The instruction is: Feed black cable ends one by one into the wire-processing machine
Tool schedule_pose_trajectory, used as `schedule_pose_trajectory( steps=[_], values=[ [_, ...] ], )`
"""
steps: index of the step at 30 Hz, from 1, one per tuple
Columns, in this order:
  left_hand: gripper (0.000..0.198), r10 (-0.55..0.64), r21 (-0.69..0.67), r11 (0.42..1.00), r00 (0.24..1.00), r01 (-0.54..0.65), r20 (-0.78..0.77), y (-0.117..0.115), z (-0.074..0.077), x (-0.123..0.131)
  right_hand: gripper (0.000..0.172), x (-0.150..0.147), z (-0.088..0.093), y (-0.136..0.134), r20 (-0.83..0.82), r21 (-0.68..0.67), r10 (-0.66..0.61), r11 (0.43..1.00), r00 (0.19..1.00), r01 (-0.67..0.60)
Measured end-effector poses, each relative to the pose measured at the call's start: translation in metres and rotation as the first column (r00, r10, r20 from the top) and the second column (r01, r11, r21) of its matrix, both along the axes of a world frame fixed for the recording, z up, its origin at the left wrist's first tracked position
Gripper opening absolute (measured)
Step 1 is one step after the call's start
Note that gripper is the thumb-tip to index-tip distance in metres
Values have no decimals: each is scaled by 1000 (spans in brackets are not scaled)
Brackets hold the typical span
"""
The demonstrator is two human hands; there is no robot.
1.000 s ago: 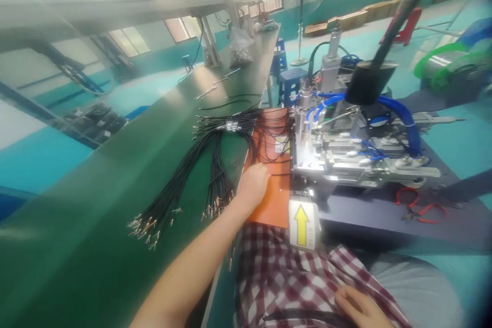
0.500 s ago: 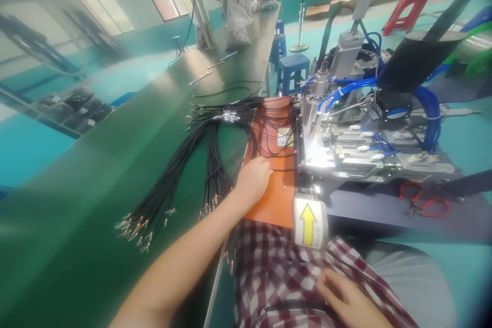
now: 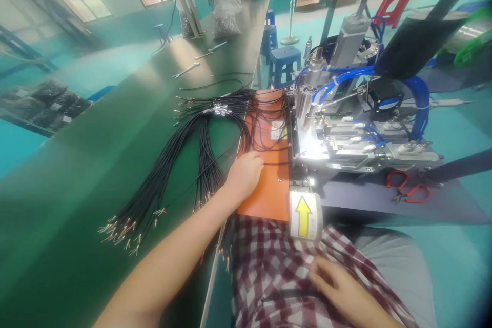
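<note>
1. Left hand (image 3: 244, 177) sits on the orange plate's (image 3: 269, 197) near-left corner. Its fingers (image 3: 255, 160) are curled tight, apparently pinching one black wire (image 3: 277, 163) that crosses the plate toward the machine (image 3: 338, 138) (pressed flat so it stays straight, I'd judge).
2. Wire bundle (image 3: 192, 164) fans left of the plate on the green surface (image 3: 96, 164), stripped ends nearest, within reach.
3. Right hand (image 3: 342, 289) rests below the plate on checked cloth (image 3: 269, 266), fingers loose, holding nothing.
4. Machine butts the plate's right edge, so open room is leftward only.
</note>
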State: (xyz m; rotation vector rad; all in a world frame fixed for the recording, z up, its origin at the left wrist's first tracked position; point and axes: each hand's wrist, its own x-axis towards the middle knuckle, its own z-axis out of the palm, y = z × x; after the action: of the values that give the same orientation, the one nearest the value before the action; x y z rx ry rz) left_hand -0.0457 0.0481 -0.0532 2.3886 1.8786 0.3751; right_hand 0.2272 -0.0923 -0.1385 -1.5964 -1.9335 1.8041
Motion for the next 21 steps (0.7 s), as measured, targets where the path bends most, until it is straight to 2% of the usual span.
schedule_pose_trajectory(
  steps=[4,7,10,12,15,18,21],
  values=[
    [26,-73,-60,996,997,72,-12,2,9,-6,24,-18,21,3,-26,3,37,999,999,-37],
    [25,-141,-119,983,990,137,-20,3,17,-12,22,-51,42,7,-165,-35,90,995,982,-97],
    [27,-198,-156,969,980,192,-19,5,22,-18,16,-92,54,8,-292,-52,78,994,953,-98],
    [28,-224,-162,962,974,219,-15,5,22,-20,17,-115,55,6,-369,-95,32,993,929,-72],
    [29,-249,-153,957,968,246,1,8,19,-21,30,-137,49,1,-463,-290,-121,957,878,-21],
    [29,-267,-135,953,963,270,38,12,19,-21,38,-143,48,-1,-480,-400,-221,916,849,12],
    [31,-289,-106,949,953,297,87,15,29,-27,38,-143,54,1,-472,-438,-266,898,841,38]
  ],
)
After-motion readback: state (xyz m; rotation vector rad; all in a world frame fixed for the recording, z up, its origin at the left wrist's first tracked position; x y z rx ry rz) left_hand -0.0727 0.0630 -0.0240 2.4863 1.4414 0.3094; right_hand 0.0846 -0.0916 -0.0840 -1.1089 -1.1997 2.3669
